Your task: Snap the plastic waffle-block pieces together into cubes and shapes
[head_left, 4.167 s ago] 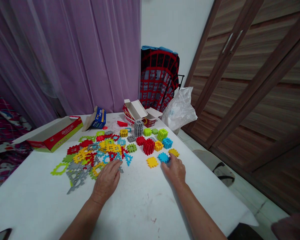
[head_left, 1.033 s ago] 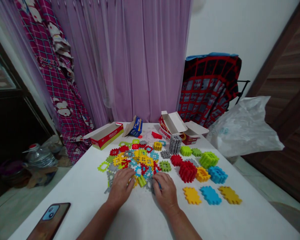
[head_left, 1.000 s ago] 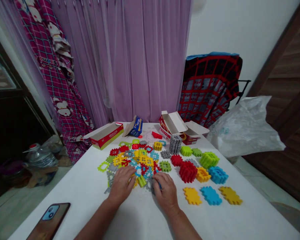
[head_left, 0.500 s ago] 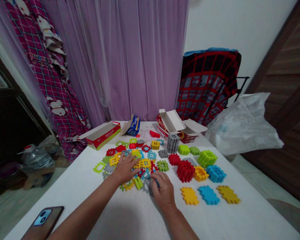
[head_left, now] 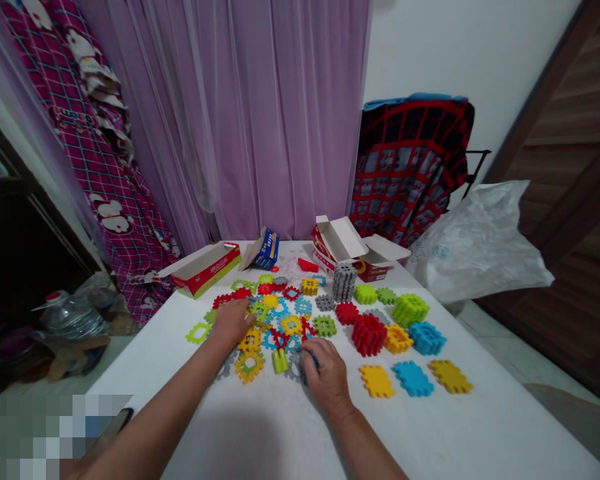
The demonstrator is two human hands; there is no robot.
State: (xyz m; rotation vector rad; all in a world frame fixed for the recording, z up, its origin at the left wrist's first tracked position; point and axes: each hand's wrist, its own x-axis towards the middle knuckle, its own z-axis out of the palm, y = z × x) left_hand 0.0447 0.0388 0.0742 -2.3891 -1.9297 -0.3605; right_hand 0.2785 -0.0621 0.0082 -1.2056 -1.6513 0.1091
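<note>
A loose pile of toothed plastic building tiles in yellow, red, blue, green and grey lies mid-table. My left hand (head_left: 234,323) rests on the pile's left side, fingers spread over the pieces and partly hidden. At the pile's near right edge, my right hand (head_left: 325,367) is closed on a blue toothed tile (head_left: 314,358), mostly hidden by the fingers. Between the hands are a yellow window tile (head_left: 251,340), a yellow ring-like tile (head_left: 249,366) and a lime-green piece (head_left: 280,361). A grey tile (head_left: 294,367) lies against my right hand.
Right of the pile stand a grey stack (head_left: 345,283), a red stack (head_left: 369,335), a green stack (head_left: 411,309) and a blue stack (head_left: 427,339). Flat yellow (head_left: 377,381) and blue (head_left: 413,379) tiles lie nearer. Open boxes (head_left: 209,270) line the back; a plastic bag (head_left: 475,247) hangs right.
My left hand has moved left across the pile, and yellow tiles there have shifted towards me. My right hand stays in nearly the same place, still closed.
</note>
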